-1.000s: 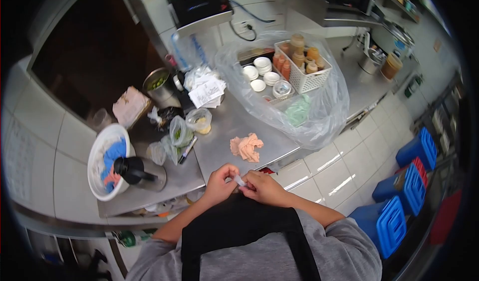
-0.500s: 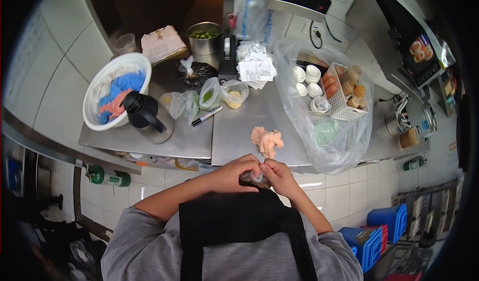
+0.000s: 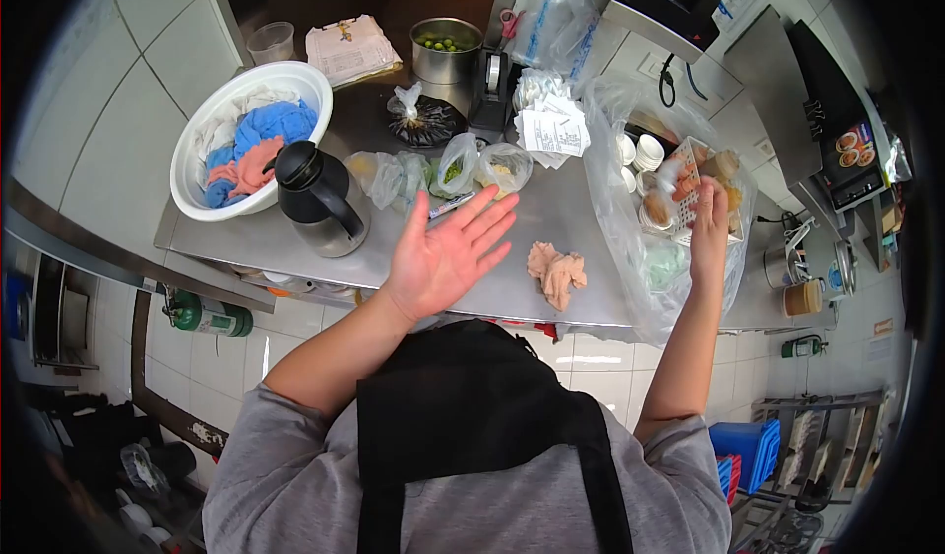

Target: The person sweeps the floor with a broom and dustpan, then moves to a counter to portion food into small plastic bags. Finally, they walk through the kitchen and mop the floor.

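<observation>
My left hand (image 3: pixel 443 254) is open, palm up and fingers spread, over the front of the steel counter (image 3: pixel 394 269), holding nothing. Behind its fingertips lie a marker (image 3: pixel 451 207) and small knotted plastic bags, one with chopped greens (image 3: pixel 452 172) and one with pale bits (image 3: pixel 504 170). My right hand (image 3: pixel 707 234) reaches to the white basket (image 3: pixel 689 175), seen edge-on with its fingers stretched out. Just left of those fingers is a small clear bag with brown contents (image 3: pixel 658 205), over the white cups (image 3: pixel 649 153). A crumpled peach cloth (image 3: pixel 557 274) lies between my hands.
A steel thermos jug (image 3: pixel 323 205) stands before a white basin (image 3: pixel 187 165) of cloths at left. Behind are a pot of green fruit (image 3: pixel 446 62), a dark knotted bag (image 3: pixel 426 126) and paper slips (image 3: pixel 551 133). A large clear plastic bag (image 3: pixel 615 259) surrounds the basket and cups.
My hands have parted from the small bag they held together at my chest. The left moved forward and opened; the right swung to the basket, and the small bag now shows beside it.
</observation>
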A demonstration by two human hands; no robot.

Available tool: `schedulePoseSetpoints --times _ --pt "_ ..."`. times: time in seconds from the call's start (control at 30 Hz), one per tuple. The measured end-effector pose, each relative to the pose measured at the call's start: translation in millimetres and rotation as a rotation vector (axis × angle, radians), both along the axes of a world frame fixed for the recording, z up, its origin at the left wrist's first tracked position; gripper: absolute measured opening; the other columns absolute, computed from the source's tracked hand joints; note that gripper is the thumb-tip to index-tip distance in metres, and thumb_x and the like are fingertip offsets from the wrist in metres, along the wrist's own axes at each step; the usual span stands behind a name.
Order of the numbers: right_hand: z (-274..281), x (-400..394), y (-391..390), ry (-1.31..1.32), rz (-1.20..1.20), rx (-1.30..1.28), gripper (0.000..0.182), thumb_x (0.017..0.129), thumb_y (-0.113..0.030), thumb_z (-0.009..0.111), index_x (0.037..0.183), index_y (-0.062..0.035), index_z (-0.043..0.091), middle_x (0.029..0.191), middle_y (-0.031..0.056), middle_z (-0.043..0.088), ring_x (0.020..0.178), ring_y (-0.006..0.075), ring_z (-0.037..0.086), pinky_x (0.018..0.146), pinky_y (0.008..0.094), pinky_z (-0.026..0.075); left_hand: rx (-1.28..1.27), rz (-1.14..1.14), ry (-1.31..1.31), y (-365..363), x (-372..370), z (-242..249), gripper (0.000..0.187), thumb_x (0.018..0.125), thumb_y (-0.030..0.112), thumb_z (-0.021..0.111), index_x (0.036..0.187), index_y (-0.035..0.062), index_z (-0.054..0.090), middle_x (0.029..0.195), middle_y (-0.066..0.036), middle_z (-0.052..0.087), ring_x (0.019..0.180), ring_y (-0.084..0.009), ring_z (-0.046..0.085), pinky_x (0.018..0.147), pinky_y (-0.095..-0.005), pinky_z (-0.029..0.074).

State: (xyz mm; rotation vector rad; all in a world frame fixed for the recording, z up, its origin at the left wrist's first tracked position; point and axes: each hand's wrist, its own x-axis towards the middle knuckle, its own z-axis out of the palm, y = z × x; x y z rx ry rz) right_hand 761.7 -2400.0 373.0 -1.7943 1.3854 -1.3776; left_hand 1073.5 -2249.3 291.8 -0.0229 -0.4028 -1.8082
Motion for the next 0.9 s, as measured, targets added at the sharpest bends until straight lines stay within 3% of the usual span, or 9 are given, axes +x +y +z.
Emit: schedulePoseSetpoints --times 0.03,0.13,0.23,0.3,0.33,0.4,0.7,0.83,0.9 --pt "2.8 13.3 1.4 0.047 -0.04 -0.175 0.037 0.101 -0.038 0.044 0.107 -0.0046 0.058 0.094 0.005 0.058 0.083 0.0122 0.054 0.069 0.0254 0.044 -0.002 -0.005 -0.002 1.5 3.6 9.0 0.078 0.096 0.062 0.024 0.152 0.0094 0.013 0.157 -0.01 0.016 0.144 -0.0231 0.017 0.116 -0.0404 0.013" --pt "-16.2 73.9 48.8 -0.061 0.326 -0.059 0.044 0.1 -0.034 0.044 0.132 -0.0036 0.047 0.128 0.0123 0.051 0.113 0.0205 0.053 0.083 0.033 0.048 0.008 -0.021 0.117 1.2 10.0 22.0 0.083 0.094 0.065 0.02 0.152 0.0069 0.009 0.159 -0.011 0.009 0.146 -0.0231 0.011 0.117 -0.041 0.009" --pt "-48.1 156.0 103.8 0.111 0.41 -0.122 0.056 0.099 -0.042 0.038 0.138 -0.0028 0.04 0.142 0.0116 0.043 0.132 0.0252 0.039 0.105 0.0436 0.035 -0.048 -0.032 0.072 -7.2 -6.4 21.4 0.074 0.098 0.058 0.021 0.152 0.0075 0.012 0.159 -0.012 0.009 0.146 -0.0236 0.008 0.117 -0.0412 0.007" --pt "-43.6 191.6 104.6 -0.129 0.39 0.064 0.056 0.1 -0.04 0.033 0.143 -0.0031 0.033 0.147 0.0124 0.035 0.136 0.0258 0.032 0.109 0.0423 0.028 -0.137 0.579 -0.5 -7.1 -44.1 9.2 0.068 0.101 0.049 0.022 0.151 0.0046 0.012 0.159 -0.012 0.007 0.147 -0.0231 0.002 0.117 -0.0398 0.004" --pt "-38.8 206.5 100.7 -0.245 0.385 0.153 0.056 0.101 -0.038 0.031 0.145 -0.0033 0.03 0.149 0.0129 0.032 0.138 0.0262 0.028 0.111 0.0417 0.024 -0.134 0.574 -0.498 -7.8 -48.3 4.0 0.068 0.101 0.049 0.022 0.151 0.0046 0.012 0.159 -0.012 0.007 0.147 -0.0231 0.002 0.117 -0.0398 0.004" --pt "-33.8 225.2 95.6 -0.468 0.382 0.333 0.056 0.103 -0.036 0.026 0.149 -0.0036 0.023 0.154 0.0137 0.024 0.143 0.0268 0.021 0.115 0.0404 0.017 -0.398 0.755 -1.041 -9.1 -49.1 -6.3 0.061 0.103 0.039 0.022 0.151 0.0032 0.007 0.159 -0.012 0.004 0.147 -0.0225 -0.001 0.117 -0.0367 0.002" --pt "-73.3 223.7 81.3 -0.378 0.498 0.445 0.063 0.102 -0.042 0.022 0.149 0.0002 0.016 0.156 0.0169 0.015 0.145 0.0306 0.012 0.116 0.0387 0.013 -0.239 0.662 -1.09 -29.2 -26.8 -16.5 0.06 0.104 0.04 0.015 0.151 0.0035 0.009 0.159 -0.012 0.004 0.146 -0.0228 0.0 0.117 -0.0352 0.001" --pt "-68.0 233.4 80.5 -0.266 0.537 0.478 0.057 0.103 -0.041 0.021 0.147 -0.004 0.025 0.152 0.0153 0.025 0.134 0.0291 0.032 0.111 0.0381 0.025 -0.264 0.641 -0.949 -41.0 -5.8 -14.8 0.061 0.103 0.045 0.016 0.152 0.0093 0.013 0.159 -0.013 0.004 0.147 -0.026 0.0 0.117 -0.038 0.001" --pt "-63.6 234.6 75.8 -0.206 0.551 0.485 0.055 0.104 -0.04 0.021 0.146 -0.0062 0.03 0.15 0.0145 0.03 0.129 0.0283 0.042 0.108 0.0379 0.032 -0.121 0.371 -0.504 -34.7 -11.8 -9.7 0.07 0.1 0.055 0.016 0.152 0.0078 0.011 0.159 -0.006 0.008 0.146 -0.0198 0.005 0.117 -0.0338 0.002"
